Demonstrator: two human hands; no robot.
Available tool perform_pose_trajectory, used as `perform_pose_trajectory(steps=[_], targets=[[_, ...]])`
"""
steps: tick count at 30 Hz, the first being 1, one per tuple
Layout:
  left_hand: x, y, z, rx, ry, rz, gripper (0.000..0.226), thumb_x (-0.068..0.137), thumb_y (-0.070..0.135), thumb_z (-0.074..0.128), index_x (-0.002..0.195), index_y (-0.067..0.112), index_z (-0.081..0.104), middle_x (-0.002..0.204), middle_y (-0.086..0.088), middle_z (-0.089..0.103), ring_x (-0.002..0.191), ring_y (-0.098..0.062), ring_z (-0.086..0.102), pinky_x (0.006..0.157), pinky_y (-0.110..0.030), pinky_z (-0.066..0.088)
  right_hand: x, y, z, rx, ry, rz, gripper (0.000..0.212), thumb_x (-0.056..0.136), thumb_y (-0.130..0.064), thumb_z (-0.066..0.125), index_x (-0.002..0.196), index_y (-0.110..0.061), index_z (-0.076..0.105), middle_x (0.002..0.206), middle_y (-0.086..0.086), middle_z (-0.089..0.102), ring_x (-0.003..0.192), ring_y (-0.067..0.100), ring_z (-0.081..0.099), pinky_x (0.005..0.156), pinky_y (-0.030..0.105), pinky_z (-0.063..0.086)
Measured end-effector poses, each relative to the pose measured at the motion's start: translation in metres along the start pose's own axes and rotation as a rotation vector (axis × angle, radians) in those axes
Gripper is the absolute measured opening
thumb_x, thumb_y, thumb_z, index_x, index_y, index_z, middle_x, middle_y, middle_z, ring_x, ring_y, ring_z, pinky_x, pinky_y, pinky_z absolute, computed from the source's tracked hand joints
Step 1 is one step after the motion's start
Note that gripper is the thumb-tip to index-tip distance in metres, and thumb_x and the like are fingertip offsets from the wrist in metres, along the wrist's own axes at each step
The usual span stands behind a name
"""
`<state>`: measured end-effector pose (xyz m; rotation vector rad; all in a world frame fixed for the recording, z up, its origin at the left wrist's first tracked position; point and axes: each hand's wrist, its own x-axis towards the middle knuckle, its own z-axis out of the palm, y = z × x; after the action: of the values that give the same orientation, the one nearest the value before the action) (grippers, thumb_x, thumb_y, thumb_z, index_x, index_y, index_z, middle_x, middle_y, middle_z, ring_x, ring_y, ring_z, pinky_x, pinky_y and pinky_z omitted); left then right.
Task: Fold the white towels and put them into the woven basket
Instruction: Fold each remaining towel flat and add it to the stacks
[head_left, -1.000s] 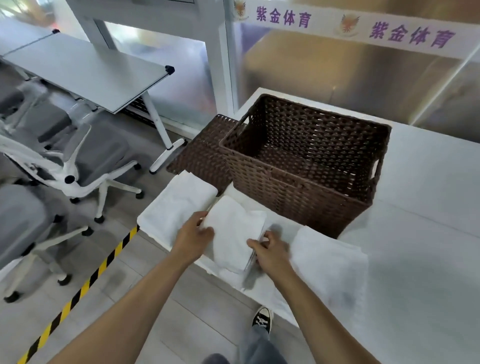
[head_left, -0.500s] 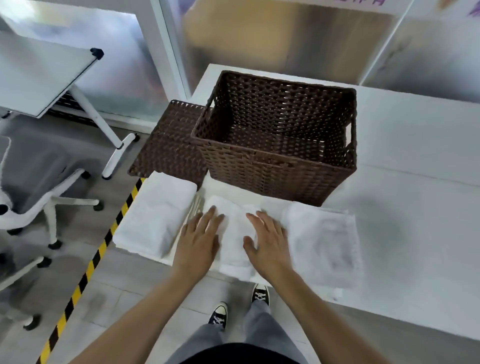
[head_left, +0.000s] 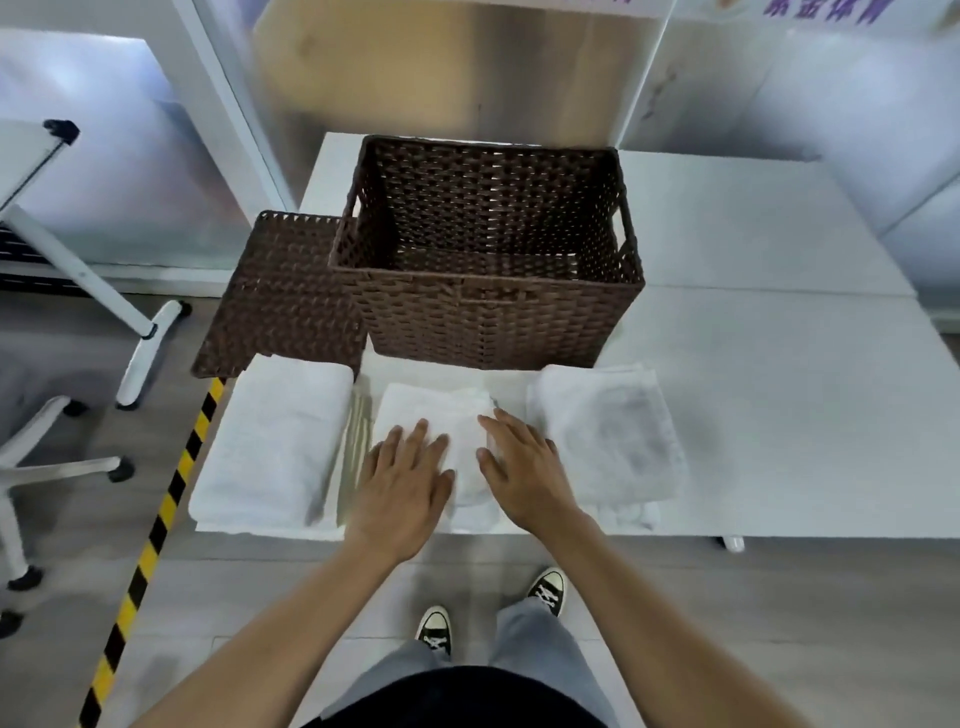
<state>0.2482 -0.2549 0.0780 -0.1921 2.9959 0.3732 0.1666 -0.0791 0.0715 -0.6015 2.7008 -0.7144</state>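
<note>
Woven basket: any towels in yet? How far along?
None in: the woven basket shows bare weave inside. Done: the left towel and right towel lie folded on the table. In hand: left hand and right hand press flat on the middle towel. Left: loading all three.

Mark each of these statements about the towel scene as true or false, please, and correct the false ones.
1. Both hands lie flat on the middle towel. True: the left hand and right hand press it with straight fingers.
2. The woven basket already holds a towel. False: only its woven inside shows.
3. The basket lid lies to the left of the basket. True.
4. The right towel hangs over the basket rim. False: it lies on the white table.
5. The left towel is being lifted. False: no hand touches it.
</note>
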Motion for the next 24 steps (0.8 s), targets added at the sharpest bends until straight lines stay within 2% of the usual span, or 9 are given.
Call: perform_pose_trajectory(steps=[10,16,19,22,24], targets=[[0.040,0.084,-0.003,-0.016,-0.001,0.147,0.057,0.097,0.045,0.029,0.144,0.020,0.048,0.153,-0.011,0.046,0.139,-0.037,0.043,0.109,-0.050,0.040,-0.010,0.070,-0.053,0.002,0.128,0.062,0.046,0.103,-0.035,0.049,0.148,-0.027,0.047,0.153,-0.006,0.049,0.140,0.019,0.043,0.112,0.037,0.033],[0.070,0.150,0.022,-0.024,-0.047,0.135,0.064,0.098,0.053,0.014,0.146,0.025,0.047,0.156,-0.007,0.042,0.144,-0.033,0.038,0.118,-0.050,0.028,-0.012,0.142,-0.079,-0.067,0.231,0.145,0.042,0.100,-0.026,0.055,0.142,-0.022,0.055,0.146,-0.002,0.058,0.137,0.022,0.048,0.112,0.039,0.033],[0.086,0.169,0.043,0.009,-0.088,0.138,0.064,0.098,0.050,0.013,0.147,0.024,0.045,0.158,-0.007,0.039,0.145,-0.031,0.036,0.117,-0.048,0.031,-0.005,0.174,-0.081,-0.105,0.275,0.188,0.041,0.095,-0.021,0.059,0.136,-0.022,0.059,0.142,-0.002,0.061,0.135,0.023,0.050,0.111,0.042,0.032],[0.094,0.178,0.064,0.016,-0.143,0.119,0.059,0.099,0.039,0.017,0.149,0.021,0.042,0.159,-0.007,0.038,0.148,-0.031,0.032,0.117,-0.049,0.030,-0.006,0.197,-0.074,-0.141,0.189,0.161,0.042,0.097,-0.031,0.058,0.138,-0.029,0.057,0.154,-0.006,0.050,0.145,0.019,0.040,0.116,0.047,0.025],[0.097,0.178,0.079,0.013,-0.176,0.105,0.059,0.099,0.034,0.017,0.152,0.019,0.038,0.163,-0.007,0.030,0.151,-0.030,0.025,0.121,-0.048,0.023,-0.009,0.208,-0.069,-0.117,0.116,0.162,0.045,0.099,-0.043,0.053,0.144,-0.037,0.050,0.163,-0.009,0.035,0.151,0.017,0.029,0.120,0.050,0.019]])
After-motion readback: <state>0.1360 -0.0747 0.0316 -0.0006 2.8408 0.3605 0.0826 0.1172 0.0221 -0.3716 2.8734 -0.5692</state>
